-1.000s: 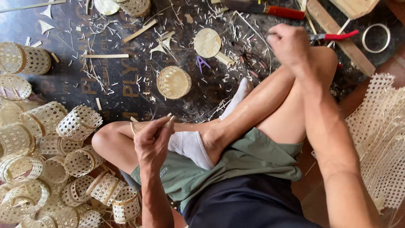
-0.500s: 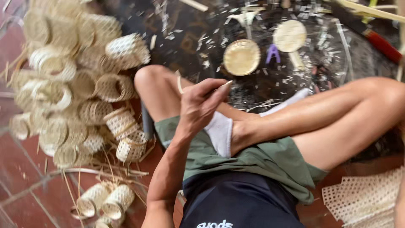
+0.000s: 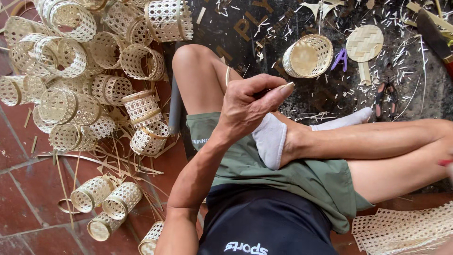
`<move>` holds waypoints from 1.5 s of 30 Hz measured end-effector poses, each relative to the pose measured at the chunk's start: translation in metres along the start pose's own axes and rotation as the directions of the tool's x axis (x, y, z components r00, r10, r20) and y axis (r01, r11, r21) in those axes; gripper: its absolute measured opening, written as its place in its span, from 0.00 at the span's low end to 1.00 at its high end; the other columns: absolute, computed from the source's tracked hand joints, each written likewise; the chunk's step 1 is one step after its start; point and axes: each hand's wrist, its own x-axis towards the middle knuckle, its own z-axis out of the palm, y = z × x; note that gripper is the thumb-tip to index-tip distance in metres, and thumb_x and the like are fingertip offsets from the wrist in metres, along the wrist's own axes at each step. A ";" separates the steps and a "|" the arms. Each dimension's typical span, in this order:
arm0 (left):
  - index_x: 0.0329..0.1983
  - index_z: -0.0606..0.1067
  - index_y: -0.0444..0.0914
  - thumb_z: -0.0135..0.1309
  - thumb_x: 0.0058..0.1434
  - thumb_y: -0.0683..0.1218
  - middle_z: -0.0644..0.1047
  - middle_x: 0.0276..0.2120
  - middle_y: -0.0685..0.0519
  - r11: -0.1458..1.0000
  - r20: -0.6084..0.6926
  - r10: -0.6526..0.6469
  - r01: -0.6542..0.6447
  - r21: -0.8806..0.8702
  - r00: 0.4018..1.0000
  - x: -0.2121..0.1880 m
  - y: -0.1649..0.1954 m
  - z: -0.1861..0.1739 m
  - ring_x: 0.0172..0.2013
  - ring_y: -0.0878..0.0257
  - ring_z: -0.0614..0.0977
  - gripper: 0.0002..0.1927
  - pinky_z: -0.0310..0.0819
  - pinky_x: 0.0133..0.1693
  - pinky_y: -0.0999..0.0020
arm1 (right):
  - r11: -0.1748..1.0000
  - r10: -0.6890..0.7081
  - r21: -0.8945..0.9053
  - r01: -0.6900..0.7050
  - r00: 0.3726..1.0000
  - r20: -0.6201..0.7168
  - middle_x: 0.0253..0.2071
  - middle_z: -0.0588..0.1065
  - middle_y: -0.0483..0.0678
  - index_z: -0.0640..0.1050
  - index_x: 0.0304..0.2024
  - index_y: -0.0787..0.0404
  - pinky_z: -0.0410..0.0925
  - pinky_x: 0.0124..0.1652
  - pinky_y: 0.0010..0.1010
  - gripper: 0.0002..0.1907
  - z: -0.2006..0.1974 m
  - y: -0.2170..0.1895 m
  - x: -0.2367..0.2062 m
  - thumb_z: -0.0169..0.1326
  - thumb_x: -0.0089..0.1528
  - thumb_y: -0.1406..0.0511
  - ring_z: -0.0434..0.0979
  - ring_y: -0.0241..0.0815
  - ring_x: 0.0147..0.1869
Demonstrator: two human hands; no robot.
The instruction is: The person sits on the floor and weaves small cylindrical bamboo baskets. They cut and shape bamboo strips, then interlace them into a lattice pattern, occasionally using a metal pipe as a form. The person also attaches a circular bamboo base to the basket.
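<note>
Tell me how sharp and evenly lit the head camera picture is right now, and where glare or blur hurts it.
Head view: soft, even daylight, no hard shadows; the left hand, its grip pinching a thin pale bamboo strip, is sharp; the pile of woven bamboo cylinder baskets is crisp; the dark mat shows mild sheen, not glare; the right edge is cropped, so the right hand is out of view.

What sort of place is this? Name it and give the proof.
Probably a home or small-workshop floor for basket weaving. Dozens of small woven cylinders are heaped on the red tiles, cane slivers litter a dark mat, and the left hand pinches a thin cane strip over the person's crossed legs.
</note>
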 end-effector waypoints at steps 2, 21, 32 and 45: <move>0.44 0.81 0.32 0.60 0.69 0.44 0.77 0.27 0.59 1.000 0.024 0.031 -0.031 0.002 0.999 -0.003 0.002 -0.005 0.29 0.75 0.76 0.09 0.72 0.31 0.77 | 0.979 0.018 0.205 -0.011 0.999 -0.031 0.56 0.73 0.58 0.70 0.66 0.69 0.73 0.54 0.39 0.33 0.001 -0.046 0.008 0.63 0.59 0.68 0.77 0.53 0.56; 0.46 0.81 0.35 0.62 0.68 0.40 0.80 0.29 0.55 0.963 0.058 0.215 -0.222 0.154 0.975 -0.033 -0.007 -0.016 0.29 0.73 0.77 0.06 0.72 0.32 0.75 | 0.887 -0.351 0.345 0.307 0.934 0.073 0.47 0.74 0.61 0.70 0.63 0.71 0.72 0.44 0.46 0.40 0.026 -0.178 0.062 0.66 0.47 0.70 0.78 0.60 0.45; 0.45 0.80 0.34 0.62 0.66 0.38 0.75 0.26 0.53 0.950 0.085 0.220 -0.234 0.208 0.972 -0.045 -0.008 -0.008 0.26 0.69 0.75 0.06 0.68 0.30 0.72 | 0.834 -0.374 0.447 0.322 0.927 0.029 0.39 0.79 0.59 0.73 0.56 0.70 0.74 0.41 0.39 0.31 0.024 -0.161 0.052 0.62 0.49 0.73 0.82 0.53 0.40; 0.47 0.80 0.32 0.57 0.68 0.38 0.80 0.28 0.56 0.966 0.127 0.059 -0.088 0.241 0.990 -0.038 0.008 0.027 0.30 0.73 0.79 0.06 0.74 0.34 0.79 | 0.590 0.795 -0.040 -0.807 0.589 -0.148 0.56 0.72 0.69 0.66 0.74 0.63 0.68 0.54 0.56 0.37 0.026 0.111 -0.153 0.55 0.61 0.69 0.74 0.71 0.57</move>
